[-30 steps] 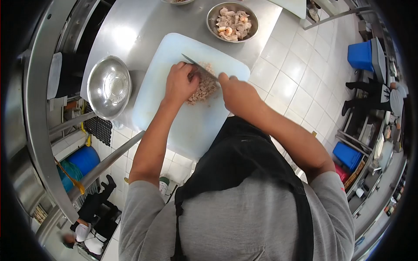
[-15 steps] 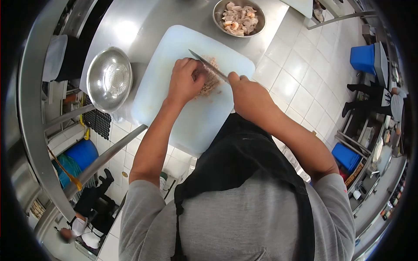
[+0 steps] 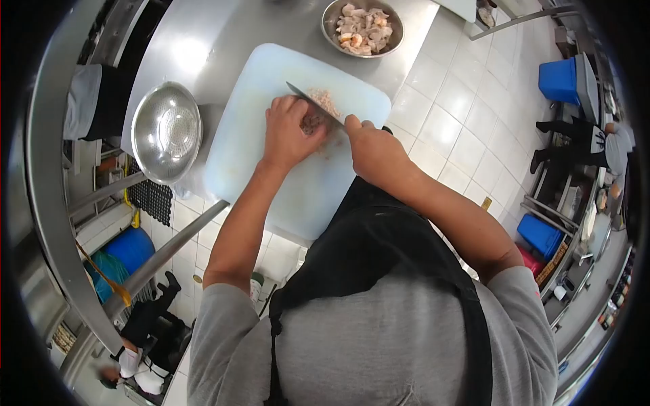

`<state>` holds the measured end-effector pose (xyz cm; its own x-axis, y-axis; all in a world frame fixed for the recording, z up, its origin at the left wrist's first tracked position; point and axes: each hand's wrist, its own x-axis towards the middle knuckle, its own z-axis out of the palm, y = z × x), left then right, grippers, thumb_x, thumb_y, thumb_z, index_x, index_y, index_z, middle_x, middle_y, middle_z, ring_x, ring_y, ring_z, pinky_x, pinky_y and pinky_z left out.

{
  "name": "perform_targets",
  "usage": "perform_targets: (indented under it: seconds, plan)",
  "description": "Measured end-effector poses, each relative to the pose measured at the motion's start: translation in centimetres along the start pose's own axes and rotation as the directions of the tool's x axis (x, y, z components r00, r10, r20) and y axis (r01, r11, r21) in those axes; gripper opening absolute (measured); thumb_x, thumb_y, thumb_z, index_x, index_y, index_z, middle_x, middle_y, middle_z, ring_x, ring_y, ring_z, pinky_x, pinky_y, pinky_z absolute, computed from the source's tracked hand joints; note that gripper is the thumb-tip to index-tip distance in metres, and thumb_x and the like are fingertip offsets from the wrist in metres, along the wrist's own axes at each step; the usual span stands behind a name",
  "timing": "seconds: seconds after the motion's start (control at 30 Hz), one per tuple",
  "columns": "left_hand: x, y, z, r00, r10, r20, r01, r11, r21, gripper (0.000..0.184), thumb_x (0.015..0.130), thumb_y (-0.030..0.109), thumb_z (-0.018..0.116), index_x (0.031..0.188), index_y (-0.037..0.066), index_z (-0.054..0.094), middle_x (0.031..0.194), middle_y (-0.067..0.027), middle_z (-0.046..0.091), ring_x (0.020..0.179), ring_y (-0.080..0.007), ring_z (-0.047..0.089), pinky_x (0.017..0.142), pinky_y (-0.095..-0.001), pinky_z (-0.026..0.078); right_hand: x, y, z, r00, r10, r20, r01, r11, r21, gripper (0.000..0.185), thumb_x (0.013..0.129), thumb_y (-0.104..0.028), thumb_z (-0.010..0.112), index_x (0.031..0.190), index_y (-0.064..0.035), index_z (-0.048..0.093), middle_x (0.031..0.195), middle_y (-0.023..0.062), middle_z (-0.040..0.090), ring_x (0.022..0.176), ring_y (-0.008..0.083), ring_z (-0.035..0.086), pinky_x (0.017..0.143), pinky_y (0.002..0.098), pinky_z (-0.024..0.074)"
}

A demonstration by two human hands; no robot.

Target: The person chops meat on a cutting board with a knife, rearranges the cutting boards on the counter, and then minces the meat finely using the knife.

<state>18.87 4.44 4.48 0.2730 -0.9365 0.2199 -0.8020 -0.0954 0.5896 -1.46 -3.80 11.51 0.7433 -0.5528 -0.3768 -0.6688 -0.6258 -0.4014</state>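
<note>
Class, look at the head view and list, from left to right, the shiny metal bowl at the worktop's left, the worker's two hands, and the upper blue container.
Shiny metal bowl → left hand → right hand → upper blue container

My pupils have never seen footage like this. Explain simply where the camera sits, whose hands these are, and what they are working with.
There is no machine here, just a person using two bare hands. The camera is worn on the head, looking down past a black apron.

The right hand grips a knife. The left hand curls around small chopped pieces beside the blade. Beneath is a pale cutting board on a metal table. Beyond the board stands a bowl of larger chunks.
</note>
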Motion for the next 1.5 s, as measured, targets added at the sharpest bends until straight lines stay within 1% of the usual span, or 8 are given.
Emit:
perform_targets:
  seconds: [0.17, 0.27, 0.43, 0.57, 0.97, 1.27, 1.37, 1.5]
  plan:
    - [-0.5, 0.4, 1.4, 0.998, -0.012, -0.056, 0.015, 0.998, 0.056, 0.034, 0.075, 0.029, 0.092, 0.093, 0.012, 0.068, 0.11, -0.0058, 0.063, 0.114, -0.0327, 0.057, 0.097, -0.0493, 0.043, 0.6, 0.3, -0.7, 1.0, -0.002, 0.016, 0.001, 1.0, 0.024, 0.024, 0.096, -0.001, 0.061, 0.118, 0.0023, 0.051, 0.101, 0.0288, 0.07, 0.087, 0.0454, 0.077, 0.074, 0.053, 0.0637]
    - [-0.6, 1.1, 1.3, 0.993, 0.062, -0.099, -0.057, 0.997, 0.048, 0.031, 0.075, 0.027, 0.091, 0.092, 0.014, 0.068, 0.111, -0.0049, 0.064, 0.117, -0.0319, 0.057, 0.097, -0.0482, 0.043, 0.6, 0.3, -0.7, 1.0, -0.001, 0.016, 0.0, 0.999, 0.04, 0.024, 0.097, -0.002, 0.06, 0.119, 0.0022, 0.051, 0.101, 0.0288, 0.07, 0.089, 0.0457, 0.077, 0.075, 0.0537, 0.0636]
    - [-0.8, 0.6, 2.2, 0.996, 0.032, -0.087, -0.026, 0.998, 0.065, 0.027, 0.074, 0.023, 0.089, 0.092, 0.015, 0.071, 0.108, -0.0026, 0.066, 0.115, -0.031, 0.059, 0.097, -0.0478, 0.043, 0.6, 0.4, -0.6, 1.0, -0.006, 0.01, 0.005, 1.0, 0.026, 0.025, 0.098, -0.002, 0.06, 0.12, 0.0027, 0.051, 0.102, 0.0289, 0.07, 0.089, 0.0458, 0.077, 0.075, 0.0534, 0.0636]
    - [-0.7, 0.0, 2.1, 0.995, 0.036, -0.096, -0.035, 0.999, 0.007, 0.02, 0.074, 0.018, 0.088, 0.09, 0.015, 0.074, 0.105, -0.0007, 0.069, 0.109, -0.0305, 0.061, 0.094, -0.0474, 0.046, 0.8, 0.3, -0.7, 1.0, 0.012, 0.01, -0.013, 0.999, 0.041, 0.03, 0.091, 0.005, 0.062, 0.118, 0.0022, 0.05, 0.1, 0.0296, 0.07, 0.087, 0.0489, 0.076, 0.077, 0.0551, 0.0629]
    - [-0.3, -0.9, 1.0, 0.993, 0.09, -0.077, -0.096, 0.993, -0.075, 0.012, 0.079, 0.006, 0.084, 0.09, 0.01, 0.081, 0.1, -0.0057, 0.075, 0.1, -0.0321, 0.064, 0.09, -0.0436, 0.055, -0.1, -0.1, -0.5, 0.998, -0.038, -0.043, 0.04, 0.997, 0.059, 0.028, 0.091, 0.004, 0.06, 0.116, 0.0026, 0.05, 0.098, 0.0288, 0.069, 0.081, 0.0488, 0.074, 0.073, 0.056, 0.0611]
    - [-0.8, -0.8, 0.9, 0.999, 0.015, -0.037, -0.018, 0.996, -0.083, 0.012, 0.079, 0.005, 0.079, 0.091, 0.009, 0.079, 0.102, -0.0083, 0.073, 0.103, -0.0346, 0.063, 0.094, -0.0457, 0.054, 0.1, 0.0, 1.4, 0.998, -0.053, -0.038, 0.055, 0.998, 0.041, 0.025, 0.096, 0.0, 0.06, 0.12, 0.0027, 0.052, 0.098, 0.0278, 0.07, 0.083, 0.0444, 0.077, 0.072, 0.0509, 0.0641]
    - [-0.1, -1.7, 0.1, 0.971, 0.028, -0.238, -0.045, 0.997, -0.065, 0.016, 0.081, 0.008, 0.077, 0.097, 0.007, 0.079, 0.102, -0.0109, 0.074, 0.103, -0.0354, 0.063, 0.093, -0.0475, 0.054, 0.5, -0.3, 0.4, 1.0, -0.008, -0.004, 0.008, 0.999, 0.045, 0.027, 0.095, 0.001, 0.061, 0.12, 0.0028, 0.05, 0.1, 0.0282, 0.07, 0.085, 0.0452, 0.077, 0.073, 0.0522, 0.0635]
    - [0.3, -3.9, -0.9, 0.992, -0.033, -0.121, 0.035, 0.999, 0.01, 0.02, 0.084, 0.014, 0.076, 0.102, 0.005, 0.078, 0.103, -0.0125, 0.074, 0.103, -0.0367, 0.063, 0.093, -0.0484, 0.054, 0.3, -0.5, 0.6, 1.0, -0.004, 0.01, 0.003, 0.999, 0.045, 0.028, 0.095, 0.001, 0.061, 0.12, 0.0029, 0.05, 0.099, 0.0278, 0.07, 0.087, 0.0452, 0.077, 0.075, 0.0527, 0.0635]
